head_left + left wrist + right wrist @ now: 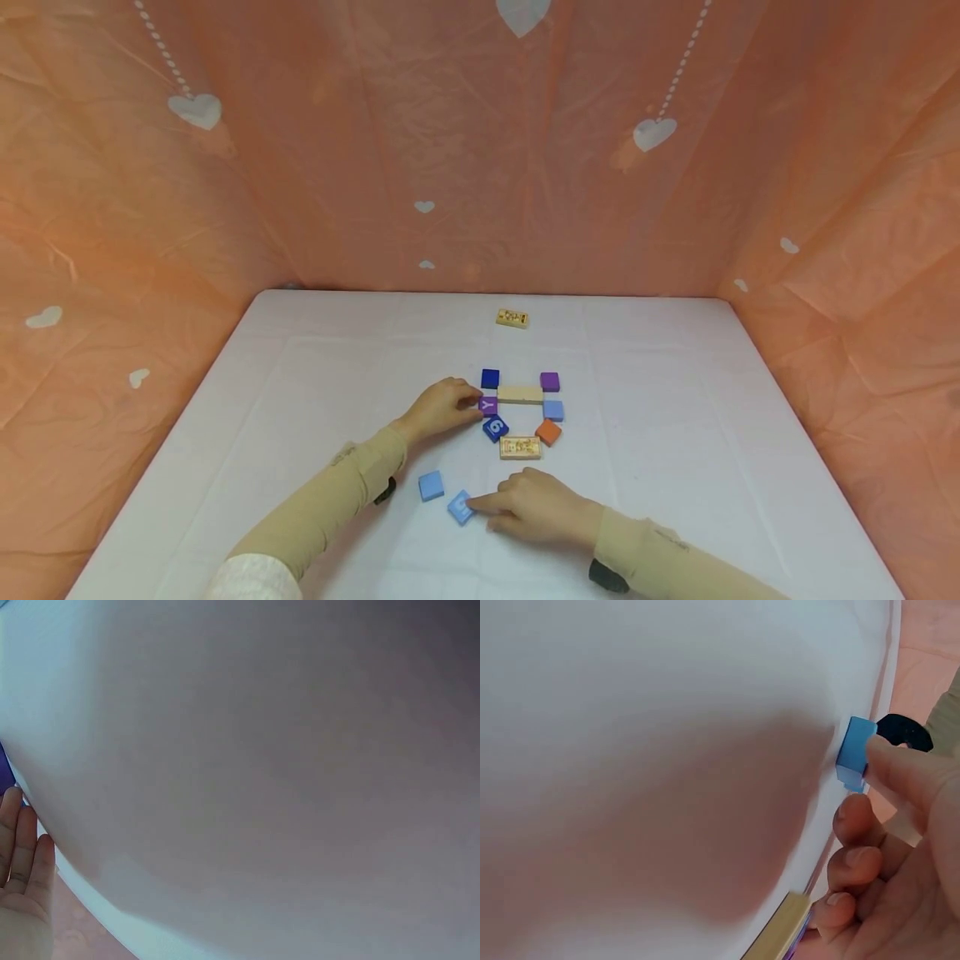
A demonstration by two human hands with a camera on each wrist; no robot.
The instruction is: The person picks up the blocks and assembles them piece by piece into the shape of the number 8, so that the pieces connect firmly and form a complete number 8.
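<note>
My left hand (442,406) pinches the left part of a purple tile marked Y (489,406) between thumb and fingertips. Three of its fingers show in the left wrist view, close to a purple edge (5,771). With one extended fingertip my right hand (536,506) touches the right edge of a light blue lettered tile (460,509). The other fingers curl loosely in the right wrist view, where the thumb overlaps a blue tile (855,742). A plain light blue tile (431,486) lies just left of the lettered one.
Around the Y tile are a dark blue tile (491,378), a blue 6 tile (496,429) and a plain wooden block (520,395). Purple (550,382), light blue (552,410) and orange (548,432) tiles stand opposite. Printed wooden blocks lie in front (520,448) and farther back (512,318).
</note>
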